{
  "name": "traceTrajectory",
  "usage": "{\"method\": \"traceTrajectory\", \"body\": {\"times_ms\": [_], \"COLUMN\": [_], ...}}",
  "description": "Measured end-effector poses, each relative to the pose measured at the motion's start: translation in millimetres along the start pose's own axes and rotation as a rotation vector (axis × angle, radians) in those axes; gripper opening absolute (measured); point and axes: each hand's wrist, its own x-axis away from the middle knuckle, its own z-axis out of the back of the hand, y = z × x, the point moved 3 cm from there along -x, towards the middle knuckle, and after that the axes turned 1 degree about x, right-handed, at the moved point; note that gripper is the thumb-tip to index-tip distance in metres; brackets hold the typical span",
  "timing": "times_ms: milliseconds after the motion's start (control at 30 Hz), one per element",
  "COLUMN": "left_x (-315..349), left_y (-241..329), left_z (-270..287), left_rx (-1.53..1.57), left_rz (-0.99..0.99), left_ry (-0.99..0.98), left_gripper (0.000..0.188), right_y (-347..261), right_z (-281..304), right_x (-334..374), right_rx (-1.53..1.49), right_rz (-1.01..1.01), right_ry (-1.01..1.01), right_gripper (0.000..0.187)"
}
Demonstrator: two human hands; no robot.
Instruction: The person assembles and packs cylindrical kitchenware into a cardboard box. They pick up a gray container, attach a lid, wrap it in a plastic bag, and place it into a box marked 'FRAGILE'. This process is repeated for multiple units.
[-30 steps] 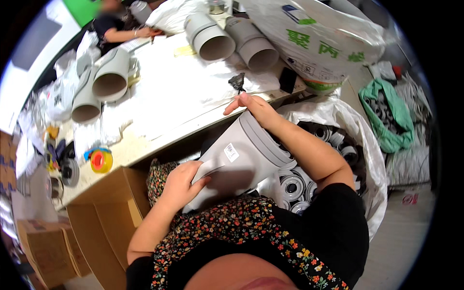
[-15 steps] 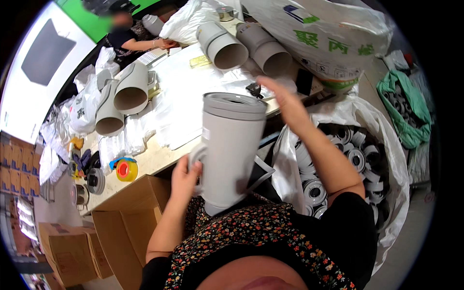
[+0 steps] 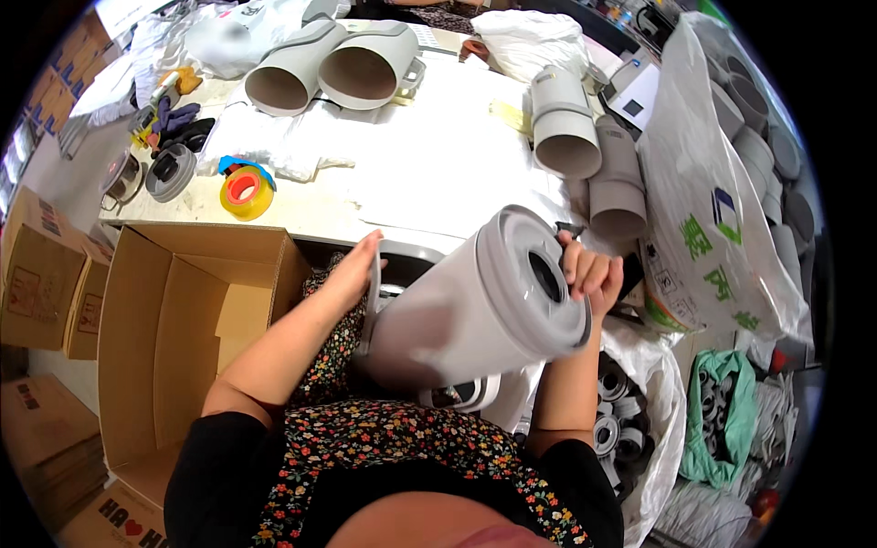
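grey jug [image 3: 475,315] tilted, between both hands — apparently gripped

Scene bright, light even and soft, seems from overhead. White-covered counter [image 3: 438,173] nearly overexposed, little detail in cloth. Large grey plastic cylinder jug with round lid [image 3: 475,315] shows soft highlight on side, faint shadow under it. Strong fisheye distortion: counter edge bends, black circular rim at corners. Focus mostly sharp; top-left patch blurred, near bottom edge clothing slightly soft.
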Motion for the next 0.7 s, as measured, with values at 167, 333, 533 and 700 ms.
{"method": "traceTrajectory", "body": {"times_ms": [167,333,533,700], "left_x": [42,49,55,73], "left_y": [50,43,43,47], "left_z": [-73,-68,-65,-72], "left_rx": [0.036,-0.081,-0.179,-0.257], "left_rz": [-0.112,-0.206,-0.266,-0.317], "left_ry": [-0.709,-0.664,-0.617,-0.605], "left_gripper": [0.082,0.084,0.076,0.073], "right_y": [23,137,200,157], "right_z": [-21,57,63,17], "right_x": [-42,-57,-34,-37], "right_rx": [-0.261,1.331,0.846,1.084], "right_rz": [-0.097,-0.387,-0.688,-0.446], "right_ry": [-0.050,0.140,0.296,0.190], "right_gripper": [0.041,0.028,0.020,0.023]}}
